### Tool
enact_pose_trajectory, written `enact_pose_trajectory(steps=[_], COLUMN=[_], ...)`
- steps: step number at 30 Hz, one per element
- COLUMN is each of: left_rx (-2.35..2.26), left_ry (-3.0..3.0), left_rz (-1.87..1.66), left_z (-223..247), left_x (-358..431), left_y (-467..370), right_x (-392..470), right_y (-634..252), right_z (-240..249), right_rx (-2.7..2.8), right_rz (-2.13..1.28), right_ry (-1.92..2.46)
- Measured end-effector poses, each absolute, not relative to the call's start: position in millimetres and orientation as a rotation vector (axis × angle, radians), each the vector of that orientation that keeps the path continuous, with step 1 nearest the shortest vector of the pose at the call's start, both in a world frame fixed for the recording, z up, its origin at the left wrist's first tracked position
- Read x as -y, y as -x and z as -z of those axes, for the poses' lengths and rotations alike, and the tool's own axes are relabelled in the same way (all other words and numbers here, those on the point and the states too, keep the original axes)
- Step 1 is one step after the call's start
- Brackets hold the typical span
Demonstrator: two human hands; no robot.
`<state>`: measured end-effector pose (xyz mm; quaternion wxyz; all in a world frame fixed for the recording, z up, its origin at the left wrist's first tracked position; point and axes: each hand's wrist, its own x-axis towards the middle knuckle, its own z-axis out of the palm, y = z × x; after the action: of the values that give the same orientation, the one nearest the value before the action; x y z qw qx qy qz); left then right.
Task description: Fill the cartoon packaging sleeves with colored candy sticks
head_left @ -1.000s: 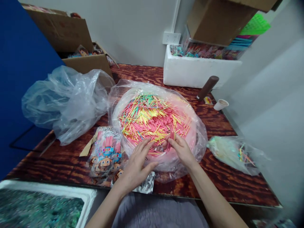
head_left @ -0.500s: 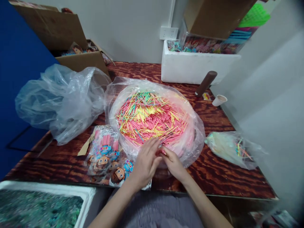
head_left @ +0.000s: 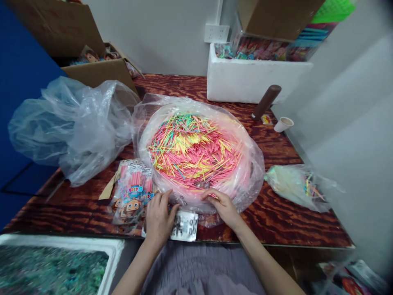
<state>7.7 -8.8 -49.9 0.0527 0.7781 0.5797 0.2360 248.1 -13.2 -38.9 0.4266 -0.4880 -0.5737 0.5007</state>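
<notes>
A large clear plastic bag (head_left: 256, 164) lies open on the table, full of thin pink, yellow and green sticks (head_left: 196, 153). At its near rim my right hand (head_left: 222, 207) is closed round a small bundle of pink sticks (head_left: 213, 196), their ends showing. My left hand (head_left: 159, 215) rests over printed packets at the near table edge, thumb and fingers apart; whether it grips one is hidden. A white-backed packet (head_left: 186, 226) lies just right of it. Left of that hand is a pile of cartoon-printed packets (head_left: 132, 200) with pink sticks inside.
Crumpled clear plastic (head_left: 89, 123) lies left, before a cardboard box (head_left: 98, 73). At the back right stand a white foam box (head_left: 245, 80), a brown cylinder (head_left: 266, 102) and a paper cup (head_left: 283, 124). A bag of sticks (head_left: 296, 186) lies right; a foam box (head_left: 115, 250) stands lower left.
My left hand has moved from beside my right hand, left and down to the packets. My right hand has stayed near the bag's rim with its sticks. The view has shifted slightly.
</notes>
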Motion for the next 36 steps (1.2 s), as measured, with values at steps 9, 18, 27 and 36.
enact_pose_trajectory(steps=[9, 18, 27, 36], left_rx=[-1.557, -1.332, -1.128, -1.161], left_ry=[-2.123, -1.884, -0.760, -0.498], left_rz=[-0.866, -0.935, -1.226, -1.321], left_z=[35.8, 13.1, 11.0, -1.4], left_x=[2.3, -19.9, -25.7, -25.4], left_y=[4.2, 6.2, -8.1, -18.5], right_x=[13.9, 14.3, 13.6, 13.8], right_y=[-247.4, -243.6, -242.3, -241.0], right_z=[41.9, 46.0, 49.1, 49.2], right_rx=[1.429, 1.400, 1.385, 1.390], right_rz=[-1.227, -1.197, -1.175, -1.151], right_ry=[1.223, 1.218, 1.237, 1.229])
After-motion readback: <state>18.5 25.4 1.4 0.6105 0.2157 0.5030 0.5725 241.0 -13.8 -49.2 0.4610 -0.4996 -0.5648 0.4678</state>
